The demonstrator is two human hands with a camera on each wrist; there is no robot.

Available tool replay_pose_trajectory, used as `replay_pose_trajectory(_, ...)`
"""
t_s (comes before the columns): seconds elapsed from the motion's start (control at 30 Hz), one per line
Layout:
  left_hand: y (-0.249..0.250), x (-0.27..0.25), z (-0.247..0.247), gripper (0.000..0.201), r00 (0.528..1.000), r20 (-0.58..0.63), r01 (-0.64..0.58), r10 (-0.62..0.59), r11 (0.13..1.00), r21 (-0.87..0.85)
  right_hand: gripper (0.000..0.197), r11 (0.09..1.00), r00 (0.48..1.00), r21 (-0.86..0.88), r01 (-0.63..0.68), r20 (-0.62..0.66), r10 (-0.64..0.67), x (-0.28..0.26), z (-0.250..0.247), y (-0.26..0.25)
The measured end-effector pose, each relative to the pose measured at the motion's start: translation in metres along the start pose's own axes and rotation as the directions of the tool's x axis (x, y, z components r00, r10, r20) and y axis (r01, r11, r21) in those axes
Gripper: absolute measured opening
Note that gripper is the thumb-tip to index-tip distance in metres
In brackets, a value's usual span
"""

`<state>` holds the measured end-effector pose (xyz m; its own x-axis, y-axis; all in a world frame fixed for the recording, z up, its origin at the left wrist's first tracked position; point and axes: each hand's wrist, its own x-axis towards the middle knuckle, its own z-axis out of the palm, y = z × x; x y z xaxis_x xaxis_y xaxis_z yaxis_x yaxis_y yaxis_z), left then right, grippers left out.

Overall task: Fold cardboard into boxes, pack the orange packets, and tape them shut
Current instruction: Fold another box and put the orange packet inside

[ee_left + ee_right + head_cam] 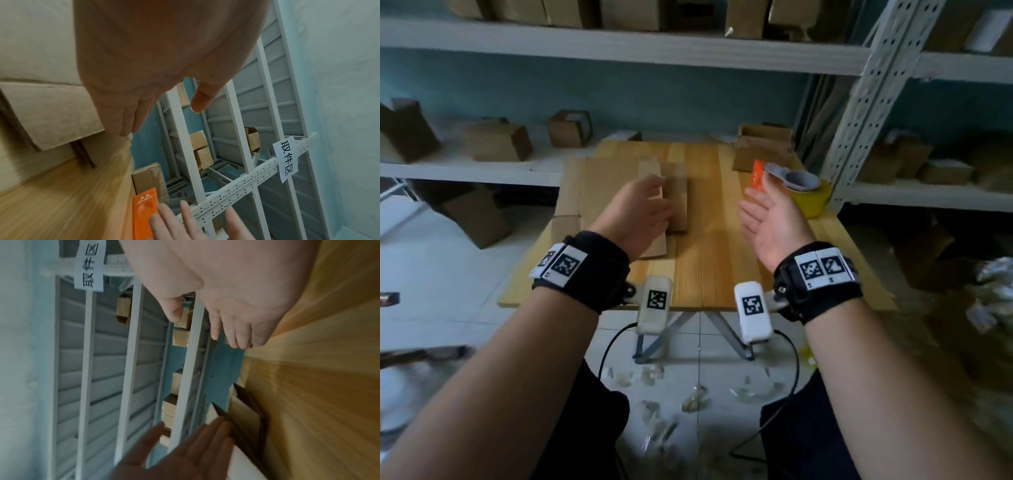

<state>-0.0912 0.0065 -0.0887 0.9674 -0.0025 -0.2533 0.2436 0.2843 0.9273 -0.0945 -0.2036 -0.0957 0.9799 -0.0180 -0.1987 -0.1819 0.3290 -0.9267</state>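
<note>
A partly folded brown cardboard piece (676, 198) lies on the wooden table (709, 260), on top of flat cardboard sheets (592, 185). My left hand (662, 200) hovers at its left side with straight fingers and holds nothing; whether it touches is unclear. In the left wrist view the left hand's fingers (127, 118) extend past the cardboard (51, 113). My right hand (756, 200) is open and empty, palm turned left, just in front of an orange packet (757, 178) (144, 214). A yellow tape roll in a grey dispenser (804, 192) sits right of it.
An open cardboard box (763, 147) stands at the table's back right corner. White metal shelving (859, 113) with several small boxes surrounds the table behind and to the right. Scraps litter the floor (695, 401) below the table's near edge.
</note>
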Motion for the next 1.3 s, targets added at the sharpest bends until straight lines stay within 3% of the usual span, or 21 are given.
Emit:
replay_pose_trajectory(0.3,0.002,0.007,-0.003,0.061,0.999,0.006,-0.052,0.052,0.997,-0.052,0.061,0.997,0.999,-0.072,0.029,-0.026,-0.031,0.000,0.001,0.004)
replay_pose_trajectory(0.6,0.002,0.009,-0.009,0.085,0.992,0.019,-0.126,0.127,0.991,-0.045,0.057,0.999,0.999,-0.031,0.007,-0.033,-0.008,0.010,0.015,0.013)
replay_pose_trajectory(0.9,0.018,0.007,-0.034,0.068,0.984,-0.078,-0.168,0.160,0.980,-0.109,0.057,0.992,0.998,0.127,-0.020,0.058,0.013,0.020,0.056,0.030)
replay_pose_trajectory(1.1,0.032,0.003,-0.068,0.064,0.966,-0.188,-0.205,0.176,0.968,-0.146,0.057,0.993,0.993,0.113,-0.036,0.116,0.022,0.028,0.080,0.039)
replay_pose_trajectory(1.2,0.038,0.003,-0.088,0.070,0.955,-0.233,-0.219,0.185,0.967,-0.127,0.059,0.994,0.991,0.098,-0.043,0.130,0.030,0.034,0.087,0.043)
replay_pose_trajectory(1.3,0.044,0.001,-0.105,0.093,0.934,-0.318,-0.190,0.162,0.980,-0.059,0.061,0.992,0.988,0.096,-0.078,0.139,0.065,0.038,0.093,0.048)
